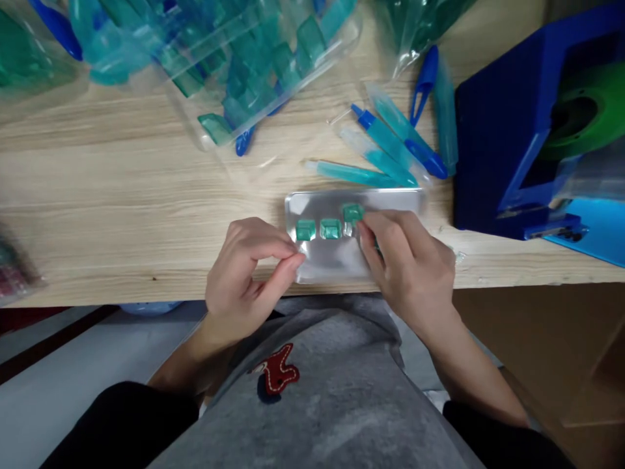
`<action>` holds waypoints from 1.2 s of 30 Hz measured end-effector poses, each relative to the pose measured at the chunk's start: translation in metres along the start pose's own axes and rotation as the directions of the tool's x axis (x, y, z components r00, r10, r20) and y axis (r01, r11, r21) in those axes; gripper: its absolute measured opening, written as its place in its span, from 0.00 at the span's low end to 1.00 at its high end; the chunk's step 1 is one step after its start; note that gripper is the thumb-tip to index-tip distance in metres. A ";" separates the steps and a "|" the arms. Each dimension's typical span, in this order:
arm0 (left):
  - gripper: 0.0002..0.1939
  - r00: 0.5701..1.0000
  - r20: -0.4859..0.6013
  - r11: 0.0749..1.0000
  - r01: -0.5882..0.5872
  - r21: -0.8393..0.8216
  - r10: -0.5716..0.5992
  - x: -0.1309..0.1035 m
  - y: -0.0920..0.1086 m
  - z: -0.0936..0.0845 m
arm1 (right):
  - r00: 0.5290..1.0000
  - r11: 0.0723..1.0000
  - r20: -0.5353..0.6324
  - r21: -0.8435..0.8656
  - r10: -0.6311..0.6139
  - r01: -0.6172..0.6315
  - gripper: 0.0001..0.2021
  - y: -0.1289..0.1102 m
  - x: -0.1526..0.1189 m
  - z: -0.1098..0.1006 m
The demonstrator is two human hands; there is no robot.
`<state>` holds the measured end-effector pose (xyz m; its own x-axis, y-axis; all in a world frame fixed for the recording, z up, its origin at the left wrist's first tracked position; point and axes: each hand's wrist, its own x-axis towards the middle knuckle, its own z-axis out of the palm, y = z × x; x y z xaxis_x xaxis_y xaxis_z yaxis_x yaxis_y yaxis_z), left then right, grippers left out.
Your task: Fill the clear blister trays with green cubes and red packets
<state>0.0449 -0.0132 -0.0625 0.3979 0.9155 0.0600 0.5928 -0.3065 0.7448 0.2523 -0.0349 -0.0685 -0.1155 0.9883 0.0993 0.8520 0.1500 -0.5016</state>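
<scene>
A shallow silvery tray (332, 264) lies near the front edge of the table. Two small translucent green pieces, a left one (305, 230) and a middle one (331, 228), sit side by side in it. My right hand (407, 260) reaches over the tray's right half, thumb and forefinger pinched at a third small green piece (353, 212). Just below that piece is a small clear, shiny bit (348, 228). My left hand (256, 264) is closed in a pinch at the tray's left edge; whatever is between its fingertips is too small to make out.
Teal and blue pen-like tubes (385, 140) lie behind the tray. A clear plastic bag (263, 71) of green and blue pieces spreads across the back. At right stands a blue holder (502, 124) with a green roll (593, 114). A cardboard box (541, 352) is below the table.
</scene>
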 end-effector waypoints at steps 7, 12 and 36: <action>0.05 0.989 -0.105 0.986 -0.112 -0.123 0.100 0.006 -0.011 0.007 | 0.977 0.958 0.011 -0.194 -0.214 0.212 0.06 0.007 -0.003 -0.010; 0.05 0.989 -0.119 0.987 -0.106 -0.124 0.092 0.006 -0.015 0.008 | 0.944 0.921 0.091 -0.210 -0.316 0.329 0.07 0.013 -0.001 -0.018; 0.05 0.989 -0.146 0.973 0.002 -0.230 -0.036 0.003 -0.012 0.006 | 0.947 0.959 0.174 -0.033 -0.271 0.281 0.09 0.009 0.001 -0.018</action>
<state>0.0429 -0.0083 -0.0753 0.2700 0.9541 0.1293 0.4164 -0.2368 0.8778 0.2692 -0.0335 -0.0575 -0.4294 0.8995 0.0807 0.8015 0.4207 -0.4250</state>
